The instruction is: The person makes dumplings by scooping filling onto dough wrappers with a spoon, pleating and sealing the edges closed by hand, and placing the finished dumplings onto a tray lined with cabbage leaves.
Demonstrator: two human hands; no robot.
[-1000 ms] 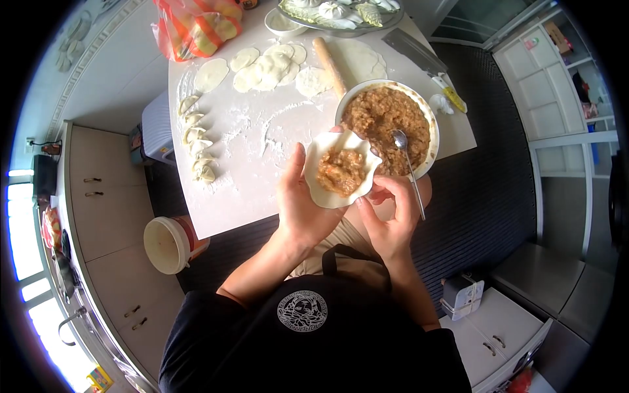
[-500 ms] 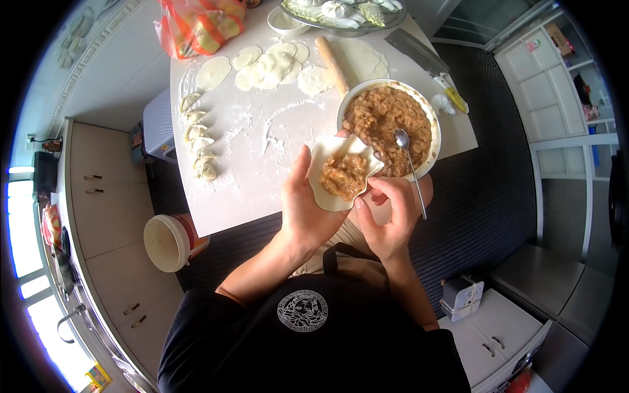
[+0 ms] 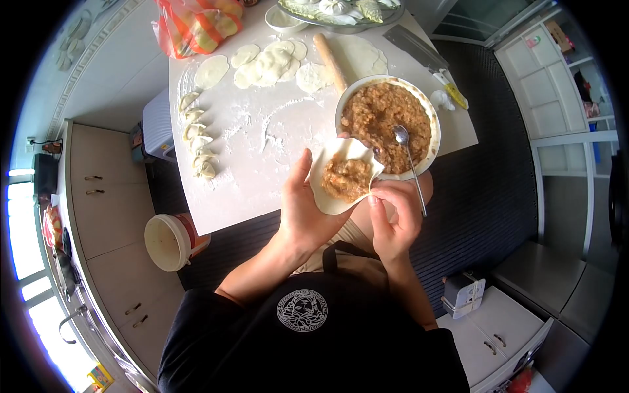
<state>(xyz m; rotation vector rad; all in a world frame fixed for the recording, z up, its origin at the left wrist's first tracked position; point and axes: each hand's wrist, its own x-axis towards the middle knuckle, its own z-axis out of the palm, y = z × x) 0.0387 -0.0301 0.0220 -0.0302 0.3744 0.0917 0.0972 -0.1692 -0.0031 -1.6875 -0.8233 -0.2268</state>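
A round dumpling wrapper [image 3: 320, 190] rests cupped in my left hand [image 3: 303, 213], with a mound of meat filling [image 3: 346, 178] in its middle. My right hand [image 3: 396, 219] pinches the wrapper's right edge between thumb and forefinger. Just beyond the hands stands a white bowl [image 3: 341, 111] of brown filling. Inside it leans a metal spoon [image 3: 413, 160], its handle sticking out over the near rim above my right hand. The fingers of my left hand under the wrapper are mostly hidden.
A row of folded dumplings [image 3: 196, 139] lies on the floury table [image 3: 255, 190] at the left. Flat wrappers [image 3: 270, 64], a rolling pin [image 3: 329, 62] and a cleaver [image 3: 415, 47] lie farther back. A platter [image 3: 341, 25] and a plastic bag [image 3: 196, 29] stand behind; a bucket [image 3: 165, 242] is on the floor.
My right hand has shifted slightly right, drawing the wrapper's edge outward, and its fingers have closed tighter there. The wrapper lies more open and tilted; my left hand has barely moved.
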